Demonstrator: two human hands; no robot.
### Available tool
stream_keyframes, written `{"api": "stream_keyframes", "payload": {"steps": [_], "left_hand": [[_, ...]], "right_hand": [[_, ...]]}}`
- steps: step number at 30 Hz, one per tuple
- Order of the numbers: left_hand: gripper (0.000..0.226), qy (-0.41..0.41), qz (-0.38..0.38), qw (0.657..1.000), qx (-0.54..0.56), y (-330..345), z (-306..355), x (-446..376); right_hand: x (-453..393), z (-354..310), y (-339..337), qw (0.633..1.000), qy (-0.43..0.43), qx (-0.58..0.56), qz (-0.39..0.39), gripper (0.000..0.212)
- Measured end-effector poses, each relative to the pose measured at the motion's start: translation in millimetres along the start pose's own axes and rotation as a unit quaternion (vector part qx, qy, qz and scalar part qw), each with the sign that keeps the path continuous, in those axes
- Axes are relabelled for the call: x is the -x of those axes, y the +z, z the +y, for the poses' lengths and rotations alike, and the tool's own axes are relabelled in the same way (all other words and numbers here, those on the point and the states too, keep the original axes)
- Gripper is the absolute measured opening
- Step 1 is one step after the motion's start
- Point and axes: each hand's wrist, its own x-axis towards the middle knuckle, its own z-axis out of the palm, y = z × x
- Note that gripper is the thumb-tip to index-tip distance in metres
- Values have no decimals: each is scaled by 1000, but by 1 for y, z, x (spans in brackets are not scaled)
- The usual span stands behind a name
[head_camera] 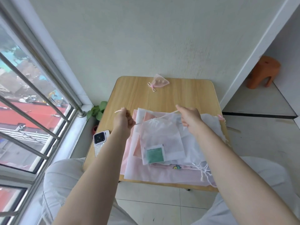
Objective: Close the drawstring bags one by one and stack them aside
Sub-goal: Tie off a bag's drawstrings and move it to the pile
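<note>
A sheer white drawstring bag [159, 137] with a green square inside lies on top of a pile of white and pink bags [162, 174] on the small wooden table [178, 95]. Its mouth is bunched together at the top. My left hand [123, 121] grips one end of the drawstring to the left of the bag. My right hand [190, 118] pinches the other end to the right, so the cord runs taut between them. A small pink organza bag [159, 82], tied with a bow, sits alone at the table's far edge.
A phone [101, 142] lies at the table's left edge, near my left forearm. A potted plant [97, 111] stands on the floor between table and window. An orange stool [263, 72] is at the far right. The wall runs just behind the table.
</note>
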Motion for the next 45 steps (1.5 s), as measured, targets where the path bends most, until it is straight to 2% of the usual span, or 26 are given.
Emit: {"api": "stream_keyframes", "payload": {"steps": [2,4,6,7,9,10,12,14,16,20,22,24,27,29,32,37,39,42,45], "left_hand": [[30,19,-63,995,-76,10,7,1],[54,16,-88,982,-165,17,11,0],[74,53,-21,963,-264,24,10,0],[72,83,24,946,-311,25,9,-2],[37,138,74,894,-420,26,8,-4],[28,145,70,862,-481,26,8,-2],[50,120,28,803,-584,29,5,2],[60,104,-2,754,-649,33,-2,6],[62,108,-7,732,-673,37,-10,8],[54,90,-33,743,-662,44,-15,13],[50,70,-42,760,-645,46,-15,16],[42,58,-51,803,-591,45,-17,16],[19,77,-70,888,-448,40,-23,16],[7,80,-87,919,-377,38,-23,21],[8,53,-133,952,-270,36,-25,25],[15,-5,-189,979,-78,31,-28,20],[15,-13,-192,980,-45,31,-28,19],[16,-21,-167,984,-64,30,-28,19],[14,-69,-99,992,-40,28,-25,14]], "right_hand": [[-2,-13,4,999,-6,-40,-25,24],[-5,-24,7,998,-32,-39,-32,35],[-5,-30,9,997,-75,33,0,47],[-4,-30,9,991,-106,74,30,49],[-6,-26,9,971,-157,167,60,36],[-6,-23,12,964,-154,213,50,31],[-5,-18,20,950,-108,291,-18,32],[-2,-11,29,925,-66,363,-89,38],[0,-4,37,916,-58,383,-107,46],[5,-1,44,918,-57,373,-126,48],[9,-1,46,926,-47,350,-134,54],[12,1,47,937,-50,318,-138,59],[8,9,45,947,-71,264,-167,40],[9,11,42,951,-75,237,-186,22],[15,8,38,956,-75,195,-207,16],[17,7,31,959,-72,173,-212,19],[16,10,31,960,-69,169,-211,20],[14,11,36,968,-61,156,-188,20],[12,7,46,979,-52,120,-157,15]]}}
